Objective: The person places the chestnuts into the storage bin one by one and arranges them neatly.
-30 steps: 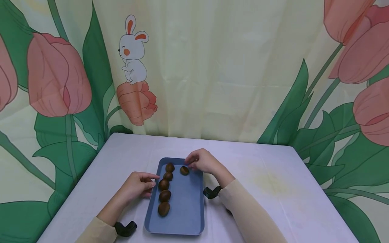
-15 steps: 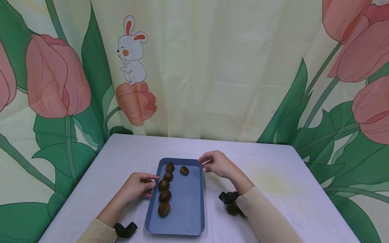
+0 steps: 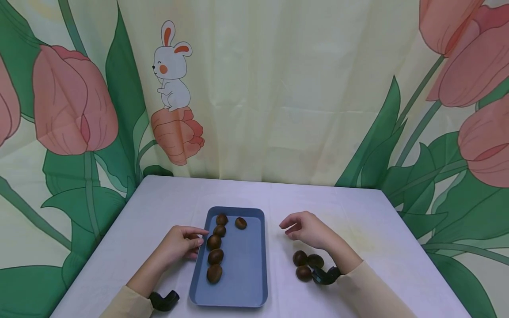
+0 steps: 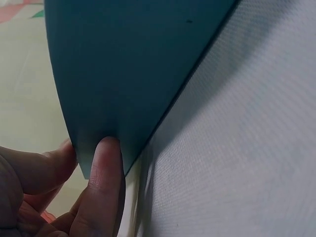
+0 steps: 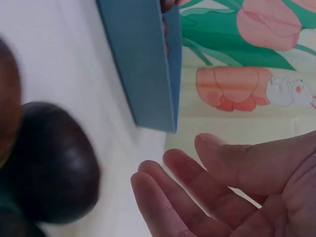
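Note:
My left hand (image 3: 180,244) rests at the left side of a blue-grey tray (image 3: 242,282), its fingertips touching the rim and outer wall. In the left wrist view, a finger (image 4: 101,182) lies against the tray's wall (image 4: 123,74). Several brown chestnuts (image 3: 214,273) form a column along the tray's left side. A single chestnut (image 3: 240,223) sits near the far right corner. To the tray's right, my right hand (image 3: 310,229) hovers over the table with loosely bent fingers and nothing in them. Below it, chestnuts (image 3: 304,273) lie together on the cloth, close to the wrist camera.
A white cloth (image 3: 342,207) covers the table. Behind it hangs a curtain (image 3: 278,110) printed with tulips and a rabbit. Each wrist wears a black camera (image 3: 164,301); the right one partly overlaps the loose chestnuts in the head view.
My right hand has drawn back from the tray's far right corner to the right and nearer, uncovering the loose chestnuts. The left hand and the tray have stayed in place.

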{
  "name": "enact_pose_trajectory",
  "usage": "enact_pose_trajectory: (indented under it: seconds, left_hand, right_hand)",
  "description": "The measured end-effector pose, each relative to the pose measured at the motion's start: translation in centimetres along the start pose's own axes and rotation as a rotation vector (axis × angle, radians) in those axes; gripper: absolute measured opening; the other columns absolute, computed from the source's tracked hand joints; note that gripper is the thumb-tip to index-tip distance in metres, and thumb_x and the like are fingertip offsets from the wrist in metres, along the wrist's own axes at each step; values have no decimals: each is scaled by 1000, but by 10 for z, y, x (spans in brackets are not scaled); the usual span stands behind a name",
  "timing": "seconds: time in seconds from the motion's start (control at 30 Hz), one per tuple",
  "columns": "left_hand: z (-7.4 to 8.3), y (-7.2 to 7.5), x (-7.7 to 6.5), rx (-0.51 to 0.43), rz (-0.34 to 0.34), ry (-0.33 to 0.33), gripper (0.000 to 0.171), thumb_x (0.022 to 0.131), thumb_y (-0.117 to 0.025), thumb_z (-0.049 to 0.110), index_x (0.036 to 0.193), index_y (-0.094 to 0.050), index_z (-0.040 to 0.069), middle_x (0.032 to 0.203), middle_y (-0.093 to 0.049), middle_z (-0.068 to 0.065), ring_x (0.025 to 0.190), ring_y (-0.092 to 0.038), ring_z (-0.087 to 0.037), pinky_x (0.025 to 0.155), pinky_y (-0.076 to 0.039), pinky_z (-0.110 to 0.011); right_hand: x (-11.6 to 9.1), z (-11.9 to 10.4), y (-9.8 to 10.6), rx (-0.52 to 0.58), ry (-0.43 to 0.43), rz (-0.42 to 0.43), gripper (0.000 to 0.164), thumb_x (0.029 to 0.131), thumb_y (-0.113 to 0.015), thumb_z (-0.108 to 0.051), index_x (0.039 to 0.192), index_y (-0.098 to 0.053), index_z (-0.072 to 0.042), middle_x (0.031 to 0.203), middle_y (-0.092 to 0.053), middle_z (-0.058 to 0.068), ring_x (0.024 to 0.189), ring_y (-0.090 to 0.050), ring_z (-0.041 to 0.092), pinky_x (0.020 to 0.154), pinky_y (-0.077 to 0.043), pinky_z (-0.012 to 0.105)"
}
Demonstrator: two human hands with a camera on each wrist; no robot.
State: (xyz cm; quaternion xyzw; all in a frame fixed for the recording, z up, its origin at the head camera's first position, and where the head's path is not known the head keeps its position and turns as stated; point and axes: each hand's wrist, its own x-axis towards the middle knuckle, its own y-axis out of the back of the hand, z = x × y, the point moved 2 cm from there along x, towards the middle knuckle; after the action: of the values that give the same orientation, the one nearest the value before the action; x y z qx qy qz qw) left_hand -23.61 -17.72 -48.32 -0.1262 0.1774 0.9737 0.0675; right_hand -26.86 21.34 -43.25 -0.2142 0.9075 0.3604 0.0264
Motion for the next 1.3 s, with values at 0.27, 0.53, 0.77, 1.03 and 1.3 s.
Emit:
enact_pose_trajectory:
  seconds: [0.27, 0.53, 0.77, 1.03, 1.3]
  left_hand:
    - [-1, 0, 0, -10, -8, -14, 29, 99, -74, 2, 127, -78, 2, 94, -72, -12, 75, -69, -17, 65, -67, -34]
    - [-3, 1, 1, -3, -3, -3, 29, 98, -75, 2, 127, -79, 4, 94, -72, -12, 75, -69, -18, 66, -67, -35]
    - [-4, 1, 2, 1, -4, -1, 28, 99, -74, 2, 126, -79, 5, 93, -72, -12, 76, -69, -18, 66, -67, -34]
    - [-4, 1, 3, -4, 5, 12, 28, 99, -73, 1, 126, -80, 6, 93, -71, -11, 76, -69, -18, 66, -67, -32]
    - [-6, 1, 3, -3, 4, 8, 27, 100, -72, 1, 126, -80, 6, 92, -72, -12, 76, -69, -19, 66, -67, -34]
  right_hand:
    - [-21, 20, -1, -51, -16, -22, 28, 91, -77, 0, 117, -79, -10, 115, -80, 8, 102, -76, 20, 97, -63, 47]
    - [-32, 28, -5, -33, -53, -59, 30, 87, -84, -2, 115, -79, -11, 109, -78, 4, 99, -75, 19, 94, -64, 48]
    - [-36, 32, -7, -86, -12, -68, 31, 83, -87, 2, 111, -78, -9, 100, -77, 0, 90, -70, 17, 83, -61, 33]
    - [-34, 32, -10, -124, 40, -69, 27, 84, -86, 2, 106, -78, -11, 94, -74, -2, 87, -64, 17, 77, -55, 28]
    - [-30, 34, -8, -82, -25, 2, 21, 87, -86, -4, 103, -78, -14, 96, -73, 0, 88, -66, 18, 78, -56, 33]
